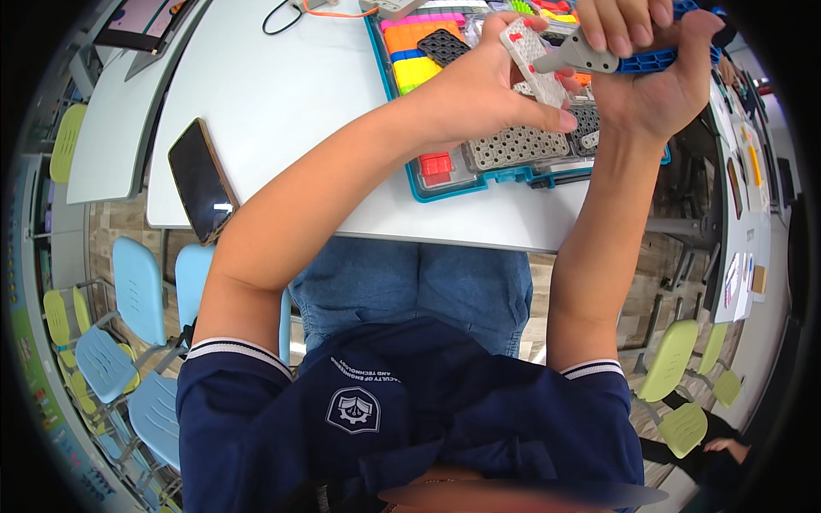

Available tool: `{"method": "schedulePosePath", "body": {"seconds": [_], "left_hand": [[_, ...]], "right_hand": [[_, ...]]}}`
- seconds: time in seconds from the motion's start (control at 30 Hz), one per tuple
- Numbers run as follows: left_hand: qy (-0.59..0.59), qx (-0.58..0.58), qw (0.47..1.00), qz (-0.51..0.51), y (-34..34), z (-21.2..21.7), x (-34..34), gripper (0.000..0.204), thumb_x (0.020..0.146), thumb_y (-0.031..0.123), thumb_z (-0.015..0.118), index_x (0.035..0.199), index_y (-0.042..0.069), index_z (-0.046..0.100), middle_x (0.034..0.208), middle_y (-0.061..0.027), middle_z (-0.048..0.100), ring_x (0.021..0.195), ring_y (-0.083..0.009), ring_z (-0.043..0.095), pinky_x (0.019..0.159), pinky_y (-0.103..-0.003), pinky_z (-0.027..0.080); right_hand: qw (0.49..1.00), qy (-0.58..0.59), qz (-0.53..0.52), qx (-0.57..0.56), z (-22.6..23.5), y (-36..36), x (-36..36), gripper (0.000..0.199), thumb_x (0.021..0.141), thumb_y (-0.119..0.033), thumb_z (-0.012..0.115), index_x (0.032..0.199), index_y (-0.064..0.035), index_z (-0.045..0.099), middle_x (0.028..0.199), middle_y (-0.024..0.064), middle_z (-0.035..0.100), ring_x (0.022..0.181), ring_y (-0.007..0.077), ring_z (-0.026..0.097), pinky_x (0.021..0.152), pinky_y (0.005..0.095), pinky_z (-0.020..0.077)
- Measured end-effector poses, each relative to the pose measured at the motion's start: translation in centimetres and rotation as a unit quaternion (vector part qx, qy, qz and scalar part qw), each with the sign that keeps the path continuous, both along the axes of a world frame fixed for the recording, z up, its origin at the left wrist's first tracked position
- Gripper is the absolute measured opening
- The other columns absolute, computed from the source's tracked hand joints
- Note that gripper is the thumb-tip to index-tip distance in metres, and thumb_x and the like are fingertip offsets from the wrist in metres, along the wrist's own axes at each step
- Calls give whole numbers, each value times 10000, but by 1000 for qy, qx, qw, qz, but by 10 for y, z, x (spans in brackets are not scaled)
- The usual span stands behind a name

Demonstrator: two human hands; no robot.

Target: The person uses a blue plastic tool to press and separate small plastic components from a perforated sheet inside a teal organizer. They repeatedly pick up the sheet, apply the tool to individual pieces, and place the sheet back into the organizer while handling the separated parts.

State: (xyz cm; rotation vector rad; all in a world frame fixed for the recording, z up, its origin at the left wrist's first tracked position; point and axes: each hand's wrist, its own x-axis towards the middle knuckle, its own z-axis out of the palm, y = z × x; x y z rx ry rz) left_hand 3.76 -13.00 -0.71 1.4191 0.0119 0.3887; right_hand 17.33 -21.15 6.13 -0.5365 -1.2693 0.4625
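Observation:
My left hand is closed on a light grey perforated building plate with red pegs in it, tilted above an open parts case. In my right hand is a plier-like pin tool with a grey tapered nose and blue lattice handles. My right fingers curl over it from the far side, and the thumb points up at the right. The nose's tip reaches a red peg on the plate; whether it grips the peg I cannot tell. Part of the tool is hidden by my fingers.
Below my hands lies a teal-edged case of colourful building parts, near the white table's front edge. A phone rests at the left edge. An orange cable lies at the back. Blue chairs and green chairs stand around.

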Motion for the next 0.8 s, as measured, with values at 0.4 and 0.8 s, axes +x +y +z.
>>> {"method": "schedulePosePath", "body": {"seconds": [0.4, 0.8], "left_hand": [[-15, -89, 996, -8, 21, -7, 7, 761, 794, -31, 848, 1332, 14, 311, 1248, -124, 599, 1175, -209, 601, 1035, -341, 513], [-11, -105, 994, 9, 23, 2, 3, 781, 799, -11, 859, 1351, -11, 306, 1227, -132, 567, 1186, -223, 589, 1027, -348, 526]], "right_hand": [[995, 93, -17, 31, 5, -4, -3, 445, 1101, -458, 448, 1198, -25, 491, 854, 36, 455, 793, 172, 480, 806, 329, 430], [991, 122, -37, -32, -10, 6, 15, 433, 1095, -434, 481, 1193, -15, 527, 869, 48, 500, 810, 175, 509, 793, 337, 446]]}}
